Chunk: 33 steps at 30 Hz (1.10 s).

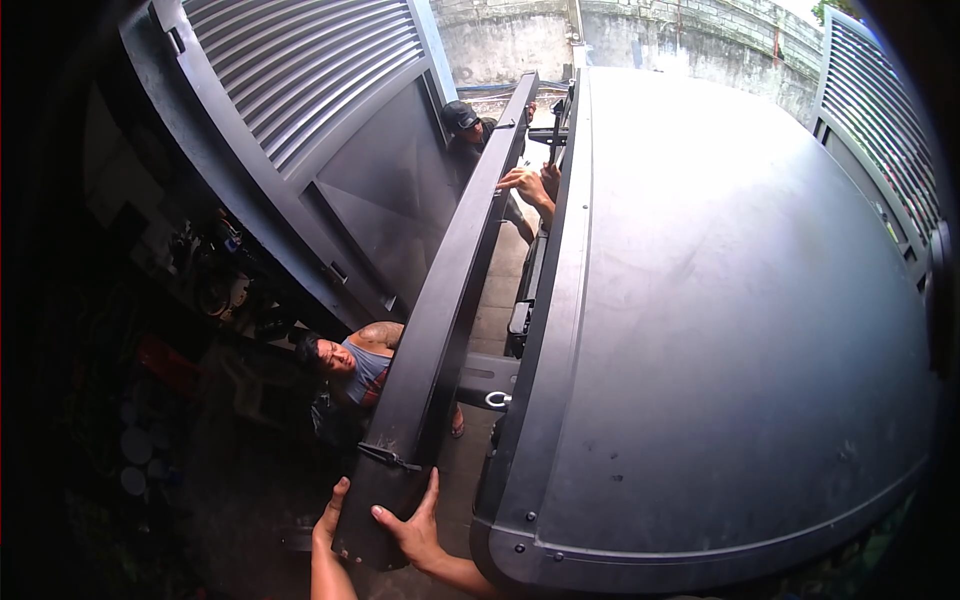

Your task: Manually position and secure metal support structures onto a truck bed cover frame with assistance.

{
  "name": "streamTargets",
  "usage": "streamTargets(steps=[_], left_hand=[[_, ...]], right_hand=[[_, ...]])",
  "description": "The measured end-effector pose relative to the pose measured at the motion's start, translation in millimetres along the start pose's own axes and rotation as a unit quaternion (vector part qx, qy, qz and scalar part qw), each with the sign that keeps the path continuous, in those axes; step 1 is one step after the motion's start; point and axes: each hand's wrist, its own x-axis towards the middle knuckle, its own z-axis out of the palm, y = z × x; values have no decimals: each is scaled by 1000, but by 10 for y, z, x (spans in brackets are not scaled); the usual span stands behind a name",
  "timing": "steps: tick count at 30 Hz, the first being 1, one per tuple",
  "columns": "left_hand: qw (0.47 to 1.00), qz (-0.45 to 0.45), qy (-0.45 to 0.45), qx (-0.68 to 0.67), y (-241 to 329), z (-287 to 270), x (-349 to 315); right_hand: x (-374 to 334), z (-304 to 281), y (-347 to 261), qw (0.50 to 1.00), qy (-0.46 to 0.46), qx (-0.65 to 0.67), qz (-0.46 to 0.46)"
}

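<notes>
A long black case (440,300), box-shaped and narrow like a rolled awning's cover, slants from my hands toward the far end. My left hand (328,525) presses against the left side of its near end, thumb up. My right hand (418,532) clasps the right side, with the thumb on the top face and the fingers partly hidden. A black strap (390,457) crosses the case just beyond my hands. To the right, a flat bracket (485,375) with a silver eye bolt (497,399) sits between the case and a large dark hard-shell roof (740,330).
Below on the left, a person in a grey tank top (365,370) stands beside the case. Another person in a black cap (462,118) is at its far end. Someone's hands (535,188) reach near the case's far half. A louvered metal gate (370,170) rises on the left.
</notes>
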Motion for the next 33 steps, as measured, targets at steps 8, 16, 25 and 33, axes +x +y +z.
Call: streamTargets(steps=[8,16,25,33], left_hand=[[999,-8,-35,4,-19,-29,36],[999,8,-46,13,8,32,-11],[999,7,-40,24,-2,12,0],[1000,0,-7,-5,-40,-67,97]], right_hand=[[-7,-2,-23,1000,25,-4,2],[3,2,-4,1000,26,-9,-2],[-1,-5,-24,1000,24,-9,1],[-5,-6,-39,1000,3,-21,5]])
